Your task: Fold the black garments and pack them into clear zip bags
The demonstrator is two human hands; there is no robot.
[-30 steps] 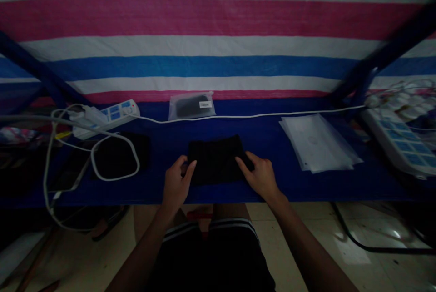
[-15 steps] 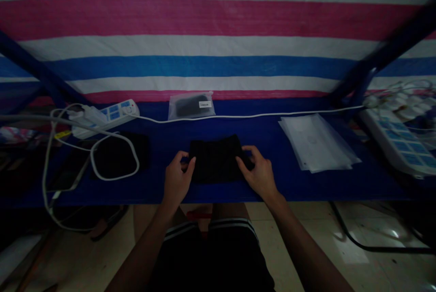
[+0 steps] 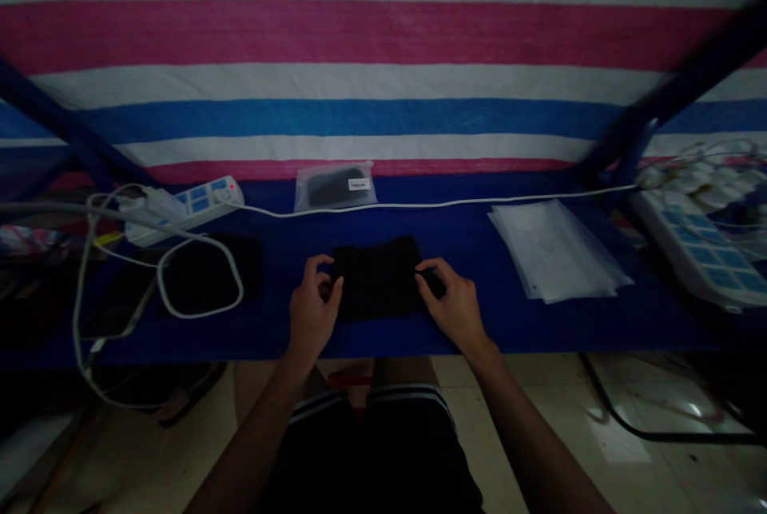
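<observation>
A folded black cloth [image 3: 379, 278] lies flat on the blue table [image 3: 455, 238] in front of me. My left hand [image 3: 315, 306] is at its left edge, with the thumb and curled fingers closing on that side. At the right edge, my right hand [image 3: 452, 302] pinches the cloth between thumb and index finger. The cloth is so dark that its folds and exact kind are hard to make out. Behind it lies a clear bag [image 3: 335, 186] with a dark item and a white barcode label.
Several frosted plastic bags [image 3: 554, 250] lie stacked at the right. A power strip [image 3: 185, 209] with plugs, a phone [image 3: 123, 302] and looping white cables sit at the left. Another power strip [image 3: 704, 246] stands far right. A white cable [image 3: 419, 206] crosses the table's back.
My right thumb and index finger have drawn together at the cloth's right edge. The cloth looks a little flatter and straighter. My left hand has barely moved.
</observation>
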